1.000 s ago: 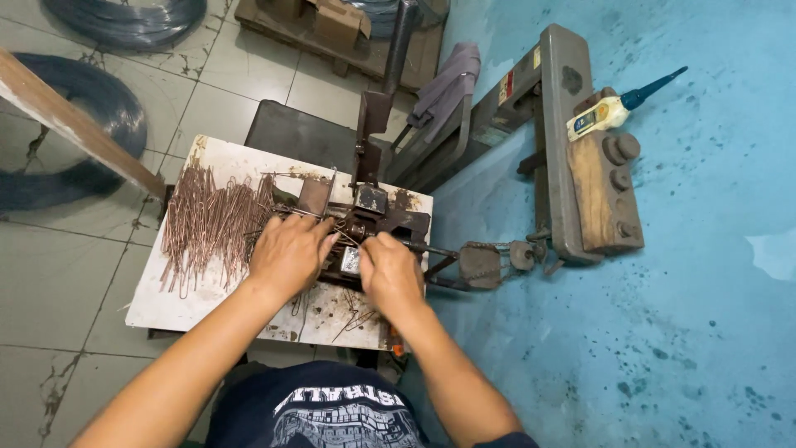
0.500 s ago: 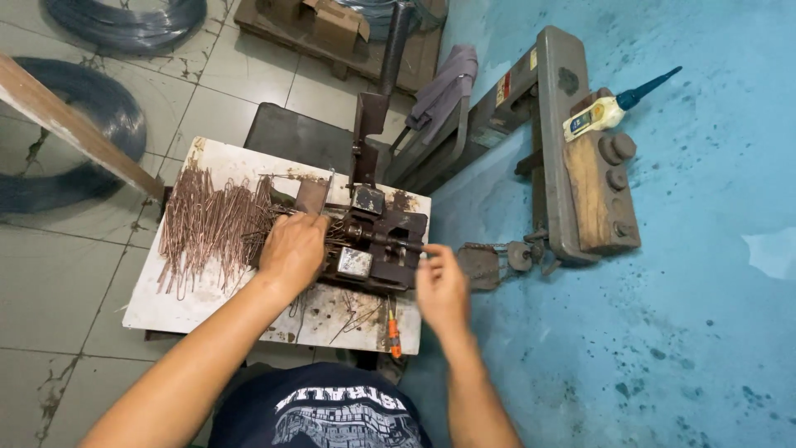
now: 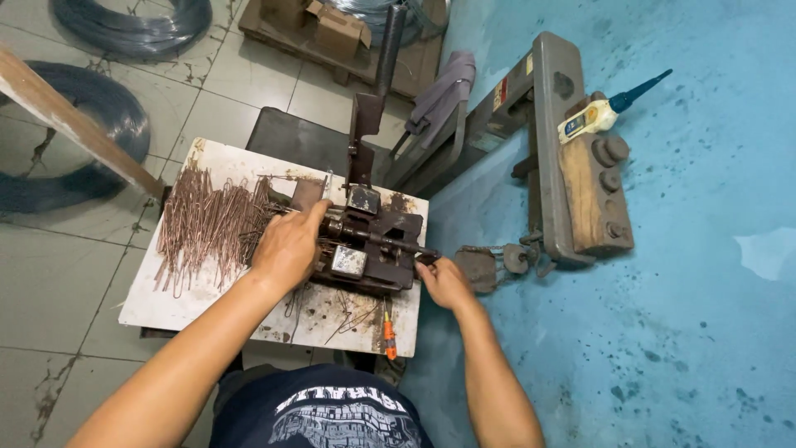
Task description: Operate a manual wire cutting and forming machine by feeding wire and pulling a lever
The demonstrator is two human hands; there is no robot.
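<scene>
A rusty dark metal bending tool (image 3: 373,245) with an upright lever (image 3: 375,108) is fixed on a worn white board (image 3: 166,307). My left hand (image 3: 290,242) rests on the tool's left end, fingers curled over thin copper-coloured wire pieces. A heap of these bent wire pieces (image 3: 211,224) lies just left of it. My right hand (image 3: 444,282) grips the end of the tool's horizontal rod at its right side, off the board's edge.
An orange-handled screwdriver (image 3: 387,336) lies near the board's front edge. A grey metal machine (image 3: 564,166) with a wooden block and a small oil bottle (image 3: 597,112) stands right on the blue floor. Wire coils (image 3: 91,141) lie on the tiles left. A cardboard box (image 3: 336,29) sits behind.
My right hand has moved from the middle of the tool out to its right end, at the rod. My left hand has stayed on the tool's left side.
</scene>
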